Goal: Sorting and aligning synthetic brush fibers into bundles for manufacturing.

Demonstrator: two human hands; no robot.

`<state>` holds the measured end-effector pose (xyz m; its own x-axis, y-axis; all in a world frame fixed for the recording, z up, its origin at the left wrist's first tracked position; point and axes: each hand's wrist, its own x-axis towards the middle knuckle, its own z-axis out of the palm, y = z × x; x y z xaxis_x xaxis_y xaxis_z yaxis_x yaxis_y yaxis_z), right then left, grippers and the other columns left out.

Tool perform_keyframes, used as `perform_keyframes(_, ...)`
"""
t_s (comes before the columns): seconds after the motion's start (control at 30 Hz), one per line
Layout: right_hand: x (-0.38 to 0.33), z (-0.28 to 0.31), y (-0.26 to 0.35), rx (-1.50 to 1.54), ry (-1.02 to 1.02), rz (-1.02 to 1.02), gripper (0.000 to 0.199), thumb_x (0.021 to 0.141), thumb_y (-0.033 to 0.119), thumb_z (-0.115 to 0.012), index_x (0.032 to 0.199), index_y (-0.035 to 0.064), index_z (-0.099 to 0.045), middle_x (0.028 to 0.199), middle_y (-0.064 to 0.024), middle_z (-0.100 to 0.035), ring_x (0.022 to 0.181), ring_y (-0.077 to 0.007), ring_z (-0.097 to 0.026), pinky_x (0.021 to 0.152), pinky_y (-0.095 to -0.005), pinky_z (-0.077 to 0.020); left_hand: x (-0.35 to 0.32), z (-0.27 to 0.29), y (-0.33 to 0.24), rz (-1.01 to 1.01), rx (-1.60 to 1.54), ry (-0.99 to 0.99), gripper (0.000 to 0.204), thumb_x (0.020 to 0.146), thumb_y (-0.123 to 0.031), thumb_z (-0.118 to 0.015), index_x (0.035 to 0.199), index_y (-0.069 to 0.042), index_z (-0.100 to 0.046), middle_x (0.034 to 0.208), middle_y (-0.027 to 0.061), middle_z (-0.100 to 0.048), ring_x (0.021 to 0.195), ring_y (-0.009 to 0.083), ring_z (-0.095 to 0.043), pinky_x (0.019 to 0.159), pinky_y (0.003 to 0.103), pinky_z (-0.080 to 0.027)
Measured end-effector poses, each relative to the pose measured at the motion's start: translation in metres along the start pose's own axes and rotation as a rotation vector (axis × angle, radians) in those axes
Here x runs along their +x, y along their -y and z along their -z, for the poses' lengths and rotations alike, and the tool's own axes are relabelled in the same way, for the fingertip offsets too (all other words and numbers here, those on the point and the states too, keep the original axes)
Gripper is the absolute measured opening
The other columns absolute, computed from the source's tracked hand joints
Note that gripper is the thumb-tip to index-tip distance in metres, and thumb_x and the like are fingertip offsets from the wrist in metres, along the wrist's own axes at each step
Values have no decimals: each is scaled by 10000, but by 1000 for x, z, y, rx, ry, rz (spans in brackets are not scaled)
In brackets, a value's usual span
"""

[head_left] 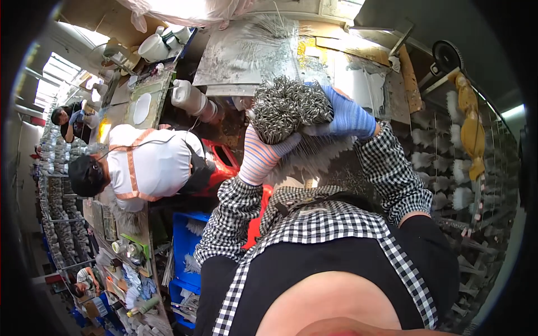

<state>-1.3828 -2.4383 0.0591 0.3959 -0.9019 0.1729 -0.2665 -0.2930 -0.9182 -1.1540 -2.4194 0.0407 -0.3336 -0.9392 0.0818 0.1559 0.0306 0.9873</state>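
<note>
Hands first: your left hand [263, 154], in a striped knit glove, cups the underside of a dense bundle of thin wires [288, 106] whose coiled, grey-and-white tips bunch into a bristling head; its fingers curl up round the near side. Your right hand [347, 117], in a blue glove, closes over the far right side of the same head, so the bundle is pinched between both palms, held up above the counter [246, 56].

Judging by how it looks, the bundle is light for its bulk but loose: many separate strands, springy at the coiled ends, stiffer along the straight stems [322, 154] that fan out below your hands. It will likely splay or shed strands if your grip slackens, and the tips could snag on glove knit. Hold it where the stems gather just beneath the head, not on the coils themselves.

Further out, more loose wires [269, 28] lie spread on the counter's metal sheet. To your left another person in a white shirt [151, 162] bends over a bench.
</note>
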Motion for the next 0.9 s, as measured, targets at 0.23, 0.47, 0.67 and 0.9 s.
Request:
perform_keyframes(0.23,152,11,-91,304,-13,39,734,747,241,-890,1351,2,-548,1245,-118,-673,1157,-188,-610,1052,-355,-453,160,84,-6,89,126,120,561,761,-29,-849,1269,-12,-612,1203,67,-692,1094,146,-635,988,323,-498)
perform_keyframes(0.47,317,-2,-175,500,-371,201,717,776,181,-872,1390,18,-539,1334,-71,-629,1231,-154,-554,1107,-349,-409,376,197,30,145,212,402,886,708,-10,-887,1461,-11,-419,1329,76,-621,1212,171,-588,1070,338,-474)
perform_keyframes(0.67,424,-60,-309,637,-684,191,684,789,192,-858,1378,32,-548,1299,-70,-642,1183,-171,-582,1062,-358,-447,539,280,109,36,754,677,955,637,-304,-936,1442,-47,-490,1271,104,-674,1162,211,-635,1023,323,-482)
perform_keyframes(0.9,499,-169,-494,901,-1035,95,620,849,295,-792,1355,27,-553,1258,-83,-650,1120,-202,-622,997,-372,-493,638,308,250,158,1310,931,867,659,-248,-890,1413,-29,-522,1213,140,-698,1156,232,-637,1006,332,-484)
